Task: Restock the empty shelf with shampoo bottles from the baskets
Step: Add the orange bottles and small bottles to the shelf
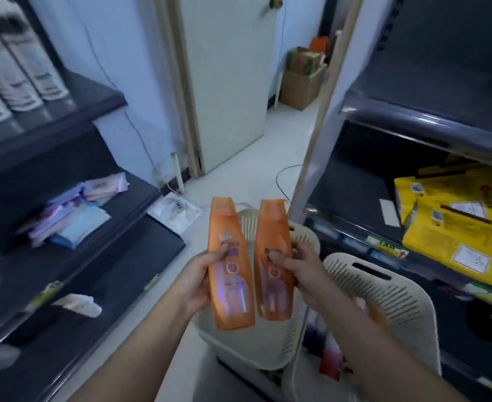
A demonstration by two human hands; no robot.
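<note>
I hold two orange shampoo bottles side by side in the middle of the view, caps pointing away from me. My left hand [202, 278] grips the left orange bottle [228, 265] around its middle. My right hand [302, 271] grips the right orange bottle [273, 256] the same way. Below them stand two cream slotted baskets on the floor: one basket [305, 233] directly under the bottles, another basket [384, 288] to the right with more bottles partly visible inside. A dark bare shelf [430, 91] runs along the upper right.
Yellow packages [456, 224] lie on the lower right shelf. The left shelving holds pastel packets [73, 213] and white tubes [15, 71]. A white door [227, 82] and cardboard boxes [302, 79] stand ahead; a cable lies on the pale floor.
</note>
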